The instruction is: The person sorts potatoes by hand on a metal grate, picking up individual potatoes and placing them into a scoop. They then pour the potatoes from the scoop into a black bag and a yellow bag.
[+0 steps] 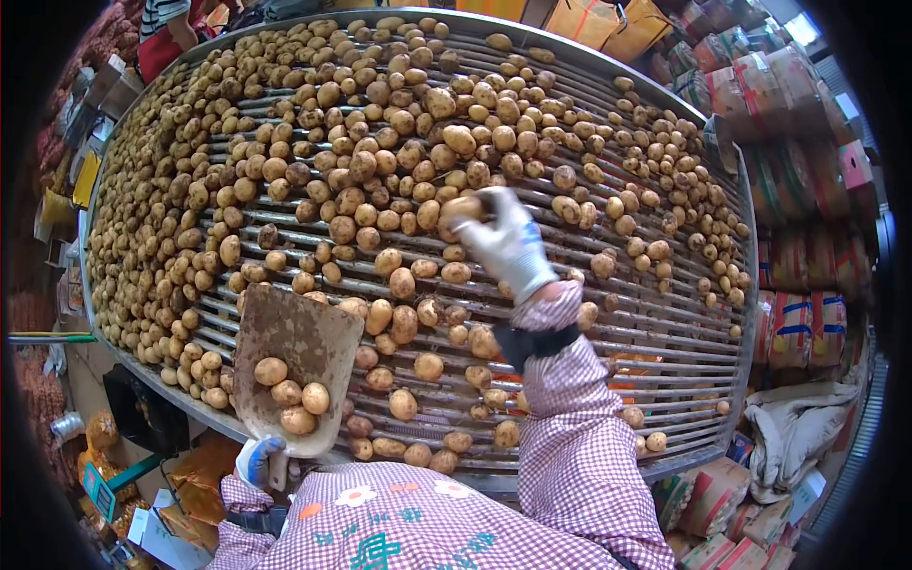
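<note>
My left hand [258, 462], in a white and blue glove, is closed round the short handle of a dirt-stained scoop [294, 334]. Several potatoes [291, 393] lie in the scoop near its handle end. My right hand [503, 239], in a white glove, reaches over the middle of the slatted rack and holds a potato [462, 211] at its fingertips; motion blurs it a little. Around and beyond both hands, many loose potatoes [404, 325] cover the metal bars.
The metal rim [608, 65] of the rack [665, 353] runs round the potatoes. A person's arm [180, 30] shows at the top left. Stacked sacks [793, 180] stand to the right. A black bin [142, 410] and a scale display [98, 490] sit at the lower left.
</note>
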Demonstrator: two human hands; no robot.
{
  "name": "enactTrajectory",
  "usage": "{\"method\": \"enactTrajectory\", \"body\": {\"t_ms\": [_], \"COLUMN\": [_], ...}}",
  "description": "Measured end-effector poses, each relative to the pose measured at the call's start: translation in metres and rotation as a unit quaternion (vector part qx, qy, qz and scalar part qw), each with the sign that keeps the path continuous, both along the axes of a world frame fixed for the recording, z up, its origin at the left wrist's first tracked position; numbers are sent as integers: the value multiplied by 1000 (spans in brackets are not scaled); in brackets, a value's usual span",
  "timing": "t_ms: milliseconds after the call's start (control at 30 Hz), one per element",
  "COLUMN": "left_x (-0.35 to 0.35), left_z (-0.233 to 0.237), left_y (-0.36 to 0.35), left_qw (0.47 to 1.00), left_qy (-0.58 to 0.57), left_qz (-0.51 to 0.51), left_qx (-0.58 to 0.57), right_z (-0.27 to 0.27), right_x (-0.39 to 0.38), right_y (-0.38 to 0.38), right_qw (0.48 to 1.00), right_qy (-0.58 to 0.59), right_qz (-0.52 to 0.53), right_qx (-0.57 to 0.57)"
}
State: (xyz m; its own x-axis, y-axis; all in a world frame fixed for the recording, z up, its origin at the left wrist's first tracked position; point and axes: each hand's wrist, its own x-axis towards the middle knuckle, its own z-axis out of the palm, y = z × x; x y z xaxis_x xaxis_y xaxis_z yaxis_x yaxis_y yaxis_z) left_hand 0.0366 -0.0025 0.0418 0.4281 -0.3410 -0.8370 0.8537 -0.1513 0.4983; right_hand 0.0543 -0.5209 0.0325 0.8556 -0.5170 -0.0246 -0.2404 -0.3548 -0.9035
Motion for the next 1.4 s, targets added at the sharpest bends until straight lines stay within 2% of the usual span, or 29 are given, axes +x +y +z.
{"method": "enactTrajectory", "body": {"t_ms": [33,67,133,167,200,233,267,333,367,400,467,533,567,667,767,833,900,967,1000,1133,1233,1267,1333,1400], "left_x": [-1,-1,-2,-1,1,3,4,3,1,3,11,9,10,13,10,10,7,8,7,9,9,9,11,9], "left_z": [3,2,-4,-4,-2,-1,-2,-4,-10,-10,-8,-8,-7,3,0,1,5,7,7,5,8,11,12,8], "left_y": [-3,-1,4,7,6,5,5,8,12,16,15,14,13,4,10,11,5,3,3,6,3,3,2,-1], "left_qw": [1000,1000,1000,1000,1000,999,999,1000,999,1000,998,999,1000,999,999,998,999,999,1000,999,999,999,999,999], "left_qy": [-5,-4,-9,-9,-13,-17,-15,3,0,13,25,27,27,36,39,42,38,30,20,21,19,44,47,34], "left_qz": [11,7,9,10,-11,-31,-28,-1,32,15,-22,-13,-14,-20,-31,-38,-17,-10,-16,-25,-31,-18,-11,9], "left_qx": [7,8,17,17,17,16,13,20,7,-14,-61,-30,3,-8,6,3,16,17,13,-6,5,-4,-13,-25], "right_z": [8,11,30,38,25,28,14,-19,-21,-31,-39,-37,-32,-33,-38,-35,-31,-9,-3,-33,-21,5,39,52], "right_x": [2,1,-4,-4,1,7,5,-11,-18,-27,-35,-30,-24,-1,55,95,126,149,155,140,114,107,96,95], "right_y": [27,48,68,68,51,26,-2,-64,-82,-95,-100,-100,-104,-105,-92,-75,-66,-51,-46,-70,-45,-20,32,64], "right_qw": [992,980,961,951,953,957,951,896,879,848,797,775,777,878,916,924,913,858,842,907,945,981,968,921], "right_qy": [-65,-97,-119,-148,-153,-32,11,129,268,315,369,390,413,222,56,70,186,339,363,222,68,75,68,55], "right_qz": [71,156,244,267,220,174,80,-12,-29,-30,-25,-14,1,-48,-34,-7,30,83,80,44,37,96,240,382], "right_qx": [83,78,52,-57,-141,-228,-298,-425,-394,-426,-477,-497,-475,-422,-396,-376,-362,-378,-390,-356,-317,-153,28,58]}}
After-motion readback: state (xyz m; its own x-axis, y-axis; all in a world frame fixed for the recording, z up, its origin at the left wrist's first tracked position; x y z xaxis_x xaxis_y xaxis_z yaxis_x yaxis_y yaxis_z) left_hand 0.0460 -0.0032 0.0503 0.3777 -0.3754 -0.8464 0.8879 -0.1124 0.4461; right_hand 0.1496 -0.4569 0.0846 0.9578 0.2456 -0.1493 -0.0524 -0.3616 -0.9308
